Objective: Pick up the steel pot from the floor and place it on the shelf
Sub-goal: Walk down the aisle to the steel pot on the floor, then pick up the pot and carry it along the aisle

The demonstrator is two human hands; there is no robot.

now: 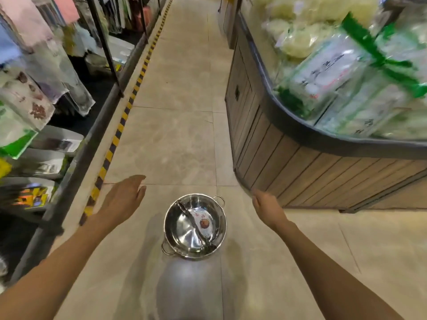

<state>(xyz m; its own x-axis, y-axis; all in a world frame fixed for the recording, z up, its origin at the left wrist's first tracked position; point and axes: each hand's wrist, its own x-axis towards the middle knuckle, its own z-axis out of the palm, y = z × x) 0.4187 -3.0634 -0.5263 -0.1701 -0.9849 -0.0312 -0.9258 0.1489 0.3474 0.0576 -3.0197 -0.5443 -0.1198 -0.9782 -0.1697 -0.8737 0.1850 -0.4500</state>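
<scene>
A shiny steel pot [194, 226] with two small loop handles and a curved divider inside stands upright on the tiled floor, low in the middle of the head view. A round label lies on its bottom. My left hand [122, 197] hovers to the left of the pot, palm down and fingers extended, holding nothing. On the pot's right my right hand [268, 208] is stretched forward, fingers loosely curled, also holding nothing. Both hands are apart from the pot. The shelf [71, 139] with hanging goods runs along the left.
A wood-panelled display counter [288, 162] piled with bagged goods stands on the right, its corner close to my right hand. A yellow-black striped line [120, 128] marks the floor along the left shelf's base. The tiled aisle [180, 93] stretches ahead between them.
</scene>
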